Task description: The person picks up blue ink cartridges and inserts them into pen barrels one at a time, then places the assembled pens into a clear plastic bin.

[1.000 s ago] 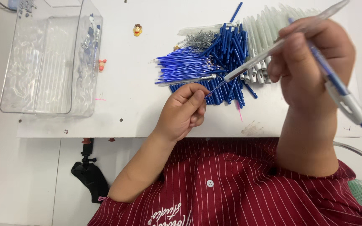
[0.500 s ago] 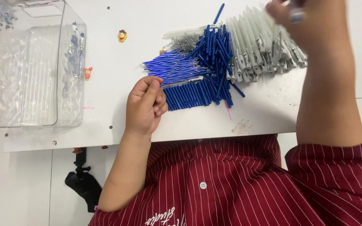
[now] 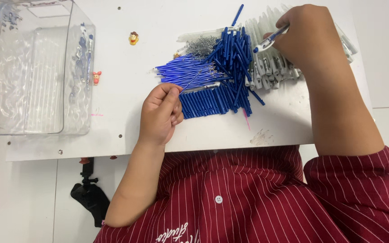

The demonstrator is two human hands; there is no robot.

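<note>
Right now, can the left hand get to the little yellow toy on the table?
Probably yes. The left hand holds a thin refill, but only bare white table lies between it and the little yellow toy.

Pen barrels [image 3: 212,101] solid dark blue; refills [image 3: 181,74] blue with thin pale streaks; clear pen casings [image 3: 271,67] whitish-grey, springs [image 3: 201,45] silver-grey. Table [image 3: 127,112] white, storage bin [image 3: 37,72] transparent. Shirt [image 3: 248,198] dark red with thin white pinstripes, white button
</note>
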